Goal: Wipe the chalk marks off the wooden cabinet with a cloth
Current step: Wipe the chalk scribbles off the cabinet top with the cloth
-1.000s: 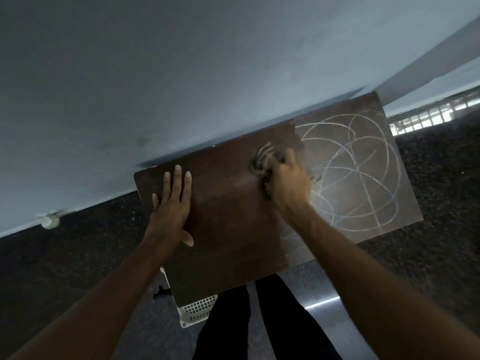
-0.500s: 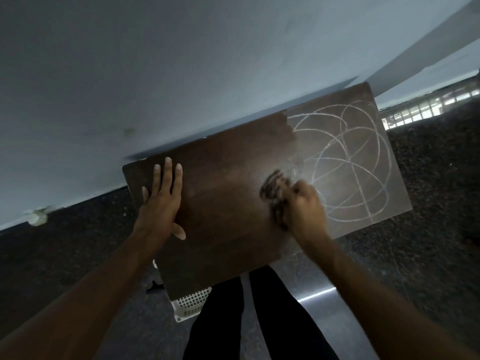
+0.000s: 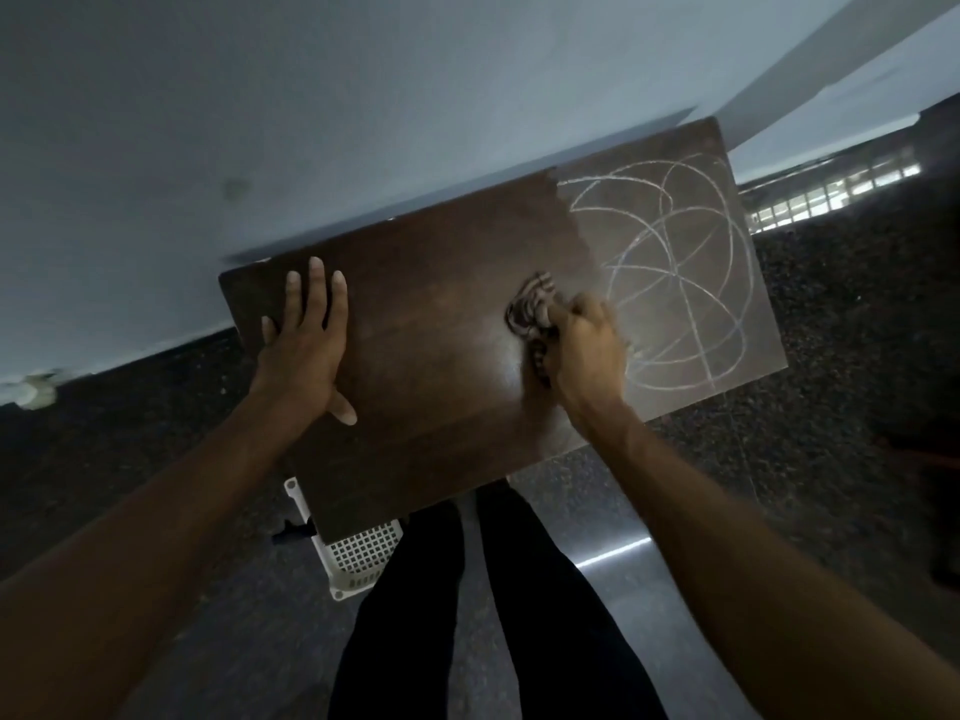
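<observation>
1. A person's legs (image 3: 519, 589) in dark trousers stand on the speckled floor (image 3: 156, 433), with a white perforated basket (image 3: 358, 553) just beside them, partly under the wooden cabinet (image 3: 441, 366)
2. The left hand (image 3: 304, 350) lies flat on the cabinet's dark top, grip apart, fingers straight
3. The right hand (image 3: 589, 356), grip clamped on a bunched striped cloth (image 3: 530, 309), presses it mid-top
4. White chalk marks (image 3: 680, 283) loop across the top's right part, beside the cloth
5. A pale wall (image 3: 363, 122) stands behind
</observation>
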